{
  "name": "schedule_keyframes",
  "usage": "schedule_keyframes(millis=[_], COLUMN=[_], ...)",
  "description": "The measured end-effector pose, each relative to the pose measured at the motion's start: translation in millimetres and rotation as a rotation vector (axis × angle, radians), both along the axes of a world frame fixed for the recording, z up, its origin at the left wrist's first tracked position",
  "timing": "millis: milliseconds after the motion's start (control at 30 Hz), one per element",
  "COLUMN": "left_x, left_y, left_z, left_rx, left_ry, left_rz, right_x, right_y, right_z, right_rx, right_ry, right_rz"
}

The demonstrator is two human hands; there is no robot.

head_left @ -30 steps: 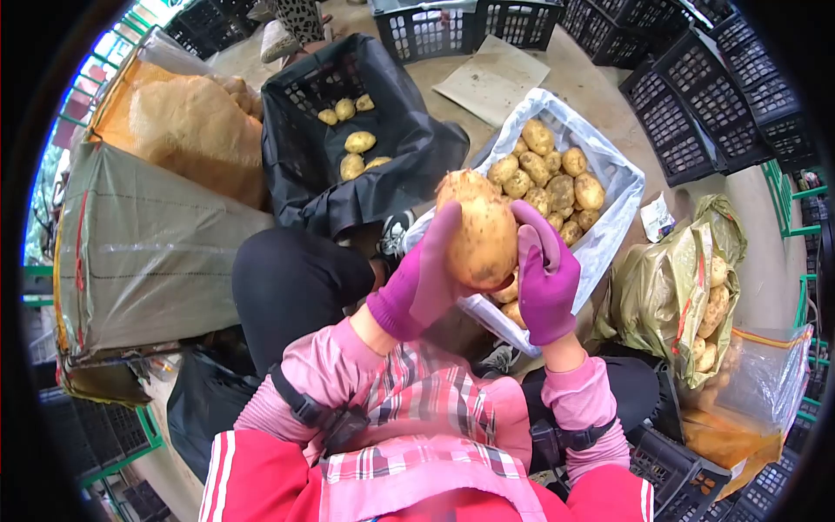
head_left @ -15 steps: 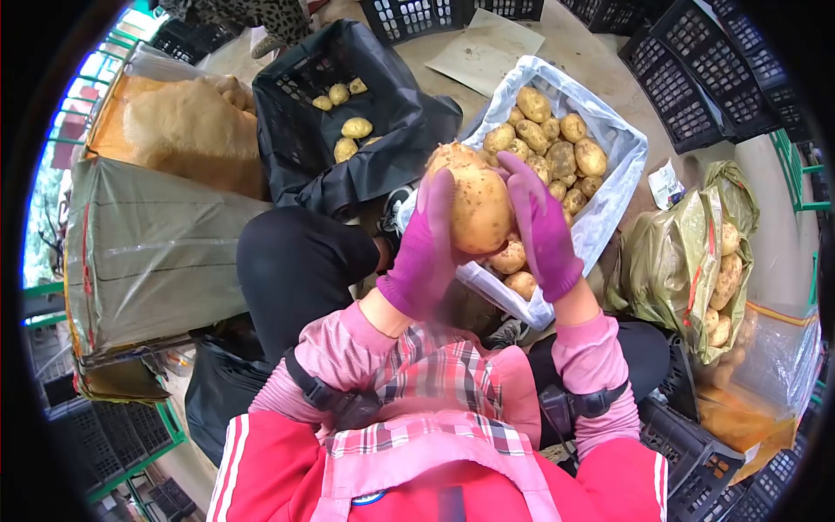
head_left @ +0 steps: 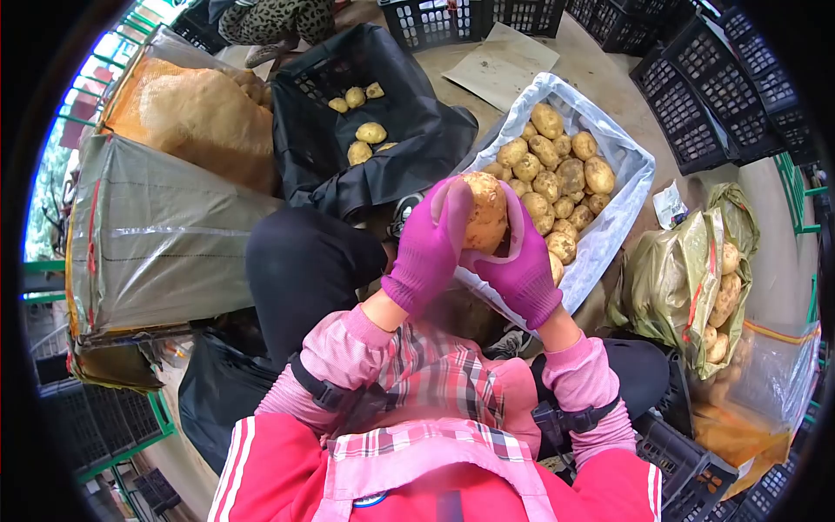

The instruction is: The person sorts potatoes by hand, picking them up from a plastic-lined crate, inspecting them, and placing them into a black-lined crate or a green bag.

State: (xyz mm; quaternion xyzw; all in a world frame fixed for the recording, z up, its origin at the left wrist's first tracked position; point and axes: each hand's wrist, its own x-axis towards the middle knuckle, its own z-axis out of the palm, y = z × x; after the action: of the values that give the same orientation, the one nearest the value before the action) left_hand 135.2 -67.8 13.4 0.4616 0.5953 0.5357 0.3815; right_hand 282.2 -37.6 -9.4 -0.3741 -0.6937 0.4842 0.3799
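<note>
- The one view rides on the person's head and looks steeply down and a little forward, over the chest and sleeves to the floor.
- A wide lens bends the scene into a round picture with black corners.
- Closest under the lens, near the middle, are the left hand (head_left: 428, 248), the right hand (head_left: 519, 270) and the potato (head_left: 485, 213) between them.
- Farther along the floor lie the white crate (head_left: 613, 235) ahead right, the black crate (head_left: 417, 130) ahead left and a sack (head_left: 156, 235) at far left.
</note>
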Motion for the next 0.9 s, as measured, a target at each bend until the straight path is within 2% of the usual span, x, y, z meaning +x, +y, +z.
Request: schedule_keyframes(millis=[167,267,367,433,500,533,600,633,700,767,867,900], left_x=[-8.2,-14.3,-20.9,-5.1,-4.0,-12.5,-18.9,-20.3,-18.5,-21.8,-19.4,-18.8], left_y=[4.5,10.1,11.2,-5.7,-8.6,-2.9,-2.4,-4.7,2.3,3.9,3.0,2.8], left_z=[-10.5,-14.6,-10.5,-13.8,-25.6,-37.8,-35.3,-32.9,3.5,-8.2,-7.8,-7.0], left_rx=[0.009,-0.062,0.205,0.176,0.019,-0.122,-0.140,-0.013,-0.234,-0.168,0.023,0.044], left_ry=[0.106,0.482,0.405,-0.167,-0.545,-0.635,-0.584,-0.447,-0.544,-0.304,0.062,0.094], left_rz=[-0.016,-0.069,-0.181,-0.230,-0.280,-0.310,-0.299,-0.263,0.004,0.118,0.156,0.171], right_x=[-1.3,0.9,3.3,4.8,6.9,11.5,13.2,15.7,10.6,9.0,13.2,14.0], right_y=[-4.3,-4.4,-1.1,0.2,2.8,8.7,12.6,12.6,6.3,4.0,6.1,6.0], right_z=[-2.8,-5.5,-9.1,-6.6,7.3,4.1,9.6,11.3,10.8,16.0,9.4,6.8], right_rx=[0.075,0.117,0.035,-0.060,-0.158,-0.050,-0.082,-0.098,-0.092,-0.069,0.043,0.081], right_ry=[-0.019,-0.013,0.130,0.229,0.293,0.172,0.102,0.065,0.136,0.107,-0.062,-0.115], right_rz=[-0.073,-0.084,-0.052,-0.018,0.023,0.043,0.042,0.037,0.003,-0.018,-0.003,-0.006])
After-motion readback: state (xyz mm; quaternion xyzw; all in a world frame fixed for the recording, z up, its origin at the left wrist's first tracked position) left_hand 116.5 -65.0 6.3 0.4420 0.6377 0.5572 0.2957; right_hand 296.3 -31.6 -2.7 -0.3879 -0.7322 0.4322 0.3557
